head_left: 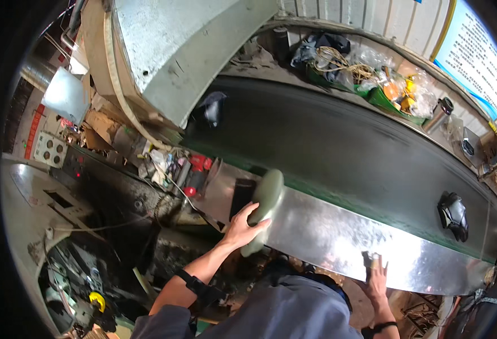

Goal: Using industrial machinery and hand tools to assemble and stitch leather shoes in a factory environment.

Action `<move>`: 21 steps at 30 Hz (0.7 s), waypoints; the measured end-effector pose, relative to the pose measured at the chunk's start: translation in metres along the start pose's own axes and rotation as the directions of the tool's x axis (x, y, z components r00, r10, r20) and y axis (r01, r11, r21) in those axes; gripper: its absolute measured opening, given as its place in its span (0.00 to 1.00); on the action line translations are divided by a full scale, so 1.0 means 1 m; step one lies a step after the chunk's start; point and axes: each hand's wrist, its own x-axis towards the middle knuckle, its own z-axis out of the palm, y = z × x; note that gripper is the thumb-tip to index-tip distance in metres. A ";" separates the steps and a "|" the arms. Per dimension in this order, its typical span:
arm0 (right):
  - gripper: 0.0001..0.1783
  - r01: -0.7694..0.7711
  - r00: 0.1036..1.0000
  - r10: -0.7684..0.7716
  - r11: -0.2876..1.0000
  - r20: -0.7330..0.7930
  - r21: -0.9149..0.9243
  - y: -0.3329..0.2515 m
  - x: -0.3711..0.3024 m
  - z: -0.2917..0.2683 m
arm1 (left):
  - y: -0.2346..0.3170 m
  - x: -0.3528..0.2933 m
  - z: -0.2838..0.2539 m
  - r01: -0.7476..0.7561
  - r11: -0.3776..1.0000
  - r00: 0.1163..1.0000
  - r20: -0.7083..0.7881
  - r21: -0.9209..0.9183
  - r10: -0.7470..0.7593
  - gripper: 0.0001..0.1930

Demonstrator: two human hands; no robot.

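Observation:
My left hand [244, 227] is closed around the near part of a pale green, sole-shaped piece [269, 193], thumb on its right side. The piece stands tilted over the left end of a shiny metal ledge [322, 226]. My right hand [377, 281] reaches over the front of that ledge, farther right. Its fingers point away from me and are blurred. A small dark and tan patch shows at the fingertips; whether it is a held thing or a reflection, I cannot tell. A black shoe-like piece [454, 216] lies on the dark conveyor belt [327, 141].
Another dark, shiny piece [213, 107] sits at the belt's far left, beside a large metal hood [180, 62]. Green containers [392, 104] with bags and scraps line the back, near a steel flask [439, 113]. A red tool [199, 164] lies left of the ledge; grey machinery [28, 198] stands farther left.

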 end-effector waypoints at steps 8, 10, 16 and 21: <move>0.26 -0.015 0.921 0.225 0.837 -0.318 0.547 -0.056 0.079 -0.095 | -0.019 0.236 -0.152 -0.023 0.871 0.937 -0.294 0.491 0.190 0.52; 0.21 -0.030 0.937 0.209 0.846 -0.279 0.532 -0.075 0.117 -0.119 | -0.029 0.295 -0.176 -0.141 0.758 0.907 -0.224 0.636 0.356 0.57; 0.30 -0.133 0.962 0.272 0.577 -0.036 0.806 -0.144 0.264 -0.154 | -0.007 0.395 -0.160 -0.275 0.790 0.961 0.130 0.548 0.244 0.17; 0.63 -0.292 0.942 0.137 -0.121 0.307 0.949 -0.193 0.331 -0.120 | -0.047 0.431 -0.164 -0.112 0.988 0.977 -0.193 -0.102 0.091 0.20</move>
